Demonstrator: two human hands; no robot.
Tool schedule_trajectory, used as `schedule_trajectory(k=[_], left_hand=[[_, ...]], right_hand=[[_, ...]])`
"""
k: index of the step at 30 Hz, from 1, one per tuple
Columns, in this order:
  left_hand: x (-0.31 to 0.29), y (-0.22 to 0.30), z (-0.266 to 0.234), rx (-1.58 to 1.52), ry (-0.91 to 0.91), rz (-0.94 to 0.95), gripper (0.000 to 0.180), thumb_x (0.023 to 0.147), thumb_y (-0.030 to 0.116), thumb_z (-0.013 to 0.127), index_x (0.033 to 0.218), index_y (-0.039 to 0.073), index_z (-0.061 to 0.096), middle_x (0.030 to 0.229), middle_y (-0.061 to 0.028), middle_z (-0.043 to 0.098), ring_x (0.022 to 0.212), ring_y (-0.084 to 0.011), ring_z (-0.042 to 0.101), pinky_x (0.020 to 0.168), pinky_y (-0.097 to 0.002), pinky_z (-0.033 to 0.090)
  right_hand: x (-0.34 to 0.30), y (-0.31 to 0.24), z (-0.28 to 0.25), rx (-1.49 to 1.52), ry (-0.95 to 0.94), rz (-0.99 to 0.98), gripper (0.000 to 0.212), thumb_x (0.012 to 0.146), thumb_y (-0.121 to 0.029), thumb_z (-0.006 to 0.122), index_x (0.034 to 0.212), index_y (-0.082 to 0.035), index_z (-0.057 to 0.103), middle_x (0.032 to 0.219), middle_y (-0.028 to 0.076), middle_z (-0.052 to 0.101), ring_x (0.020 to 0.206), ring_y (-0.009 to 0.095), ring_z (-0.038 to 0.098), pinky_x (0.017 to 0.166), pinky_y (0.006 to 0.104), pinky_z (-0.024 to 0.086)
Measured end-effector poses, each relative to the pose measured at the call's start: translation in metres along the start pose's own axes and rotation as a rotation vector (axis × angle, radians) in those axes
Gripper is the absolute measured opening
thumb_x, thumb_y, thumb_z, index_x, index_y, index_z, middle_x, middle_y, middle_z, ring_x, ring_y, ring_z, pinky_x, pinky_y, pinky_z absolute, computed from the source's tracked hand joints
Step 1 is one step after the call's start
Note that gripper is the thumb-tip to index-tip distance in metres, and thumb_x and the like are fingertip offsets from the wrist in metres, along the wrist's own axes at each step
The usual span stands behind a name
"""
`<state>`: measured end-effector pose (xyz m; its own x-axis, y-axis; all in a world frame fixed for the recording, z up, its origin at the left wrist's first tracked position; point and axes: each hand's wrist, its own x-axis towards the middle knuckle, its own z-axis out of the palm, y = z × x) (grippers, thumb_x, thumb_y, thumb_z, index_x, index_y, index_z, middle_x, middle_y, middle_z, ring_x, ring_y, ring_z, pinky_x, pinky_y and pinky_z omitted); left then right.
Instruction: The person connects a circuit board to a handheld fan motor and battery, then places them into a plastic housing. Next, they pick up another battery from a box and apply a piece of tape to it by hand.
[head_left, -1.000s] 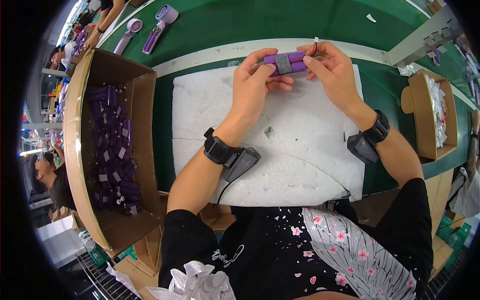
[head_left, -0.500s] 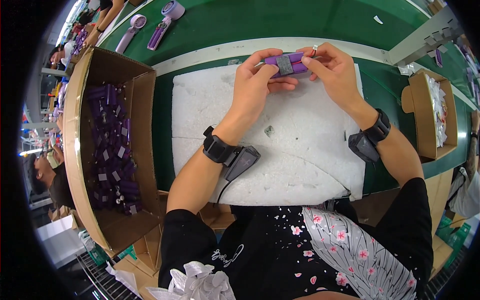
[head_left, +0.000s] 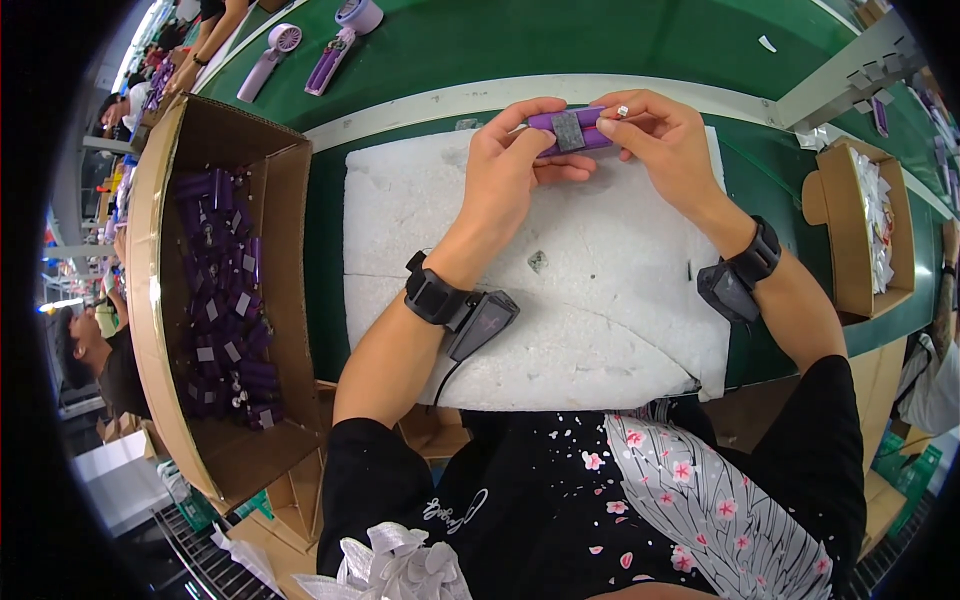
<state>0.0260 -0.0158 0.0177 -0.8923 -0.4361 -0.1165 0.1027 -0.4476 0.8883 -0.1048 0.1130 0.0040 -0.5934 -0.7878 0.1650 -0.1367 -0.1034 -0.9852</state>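
Note:
Over the far part of a white foam board, both my hands hold a purple battery pack by its ends. A grey foam strip lies across the middle of the pack. My left hand grips the left end between thumb and fingers. My right hand pinches the right end, its thumb on the pack. A small white connector shows at the right fingertips; its wires are mostly hidden by the fingers.
A cardboard box full of purple battery packs stands at left. At right is a smaller box of white parts. Beyond a pale rail, two purple handheld fans lie on the green belt. A metal post stands far right.
The connector has tipped in closer to the right fingertips, and its red wires now barely show. The handheld fans and a white scrap on the belt have shifted right.

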Motion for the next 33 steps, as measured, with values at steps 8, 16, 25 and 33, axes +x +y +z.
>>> schedule_trajectory(k=[8, 16, 25, 33], left_hand=[[-0.001, 0.0009, 0.0005, 0.012, -0.005, -0.009, 0.033, 0.081, 0.0, 0.037, 0.112, -0.006, 0.047, 0.095, -0.0207, 0.06, 0.071, -0.027, 0.065, 0.063, -0.031, 0.056], [-0.0007, 0.0014, 0.0025, 0.004, -0.002, -0.024, 0.033, 0.081, 0.0, 0.037, 0.113, -0.005, 0.047, 0.097, -0.0218, 0.058, 0.071, -0.0276, 0.065, 0.061, -0.0312, 0.056], [0.0011, 0.005, -0.0016, -0.073, -0.005, -0.063, 0.035, 0.081, 0.002, 0.036, 0.114, -0.007, 0.046, 0.096, -0.0234, 0.058, 0.07, -0.029, 0.065, 0.061, -0.0324, 0.056], [0.0017, 0.0049, -0.0061, -0.214, 0.056, -0.116, 0.038, 0.082, 0.005, 0.036, 0.117, -0.007, 0.042, 0.093, -0.0223, 0.058, 0.068, -0.0284, 0.065, 0.061, -0.031, 0.056]], right_hand=[[-0.0018, -0.0045, 0.0037, -0.021, 0.025, 0.027, 0.011, 0.083, -0.01, 0.062, 0.091, -0.004, 0.06, 0.1, 0.005, 0.062, 0.078, 0.007, 0.057, 0.06, 0.02, 0.045], [-0.0019, -0.004, -0.0001, -0.054, 0.079, -0.053, 0.013, 0.084, -0.011, 0.057, 0.092, -0.001, 0.057, 0.096, 0.002, 0.059, 0.076, 0.006, 0.052, 0.064, 0.021, 0.042], [-0.0005, -0.002, -0.0009, -0.045, 0.074, -0.148, 0.012, 0.084, -0.011, 0.058, 0.091, -0.001, 0.057, 0.091, 0.001, 0.057, 0.075, 0.006, 0.05, 0.062, 0.0199, 0.04], [-0.0006, -0.0033, -0.0011, 0.029, 0.053, -0.099, 0.009, 0.083, -0.009, 0.061, 0.088, -0.002, 0.058, 0.092, 0.001, 0.057, 0.07, 0.006, 0.047, 0.059, 0.0199, 0.039]])
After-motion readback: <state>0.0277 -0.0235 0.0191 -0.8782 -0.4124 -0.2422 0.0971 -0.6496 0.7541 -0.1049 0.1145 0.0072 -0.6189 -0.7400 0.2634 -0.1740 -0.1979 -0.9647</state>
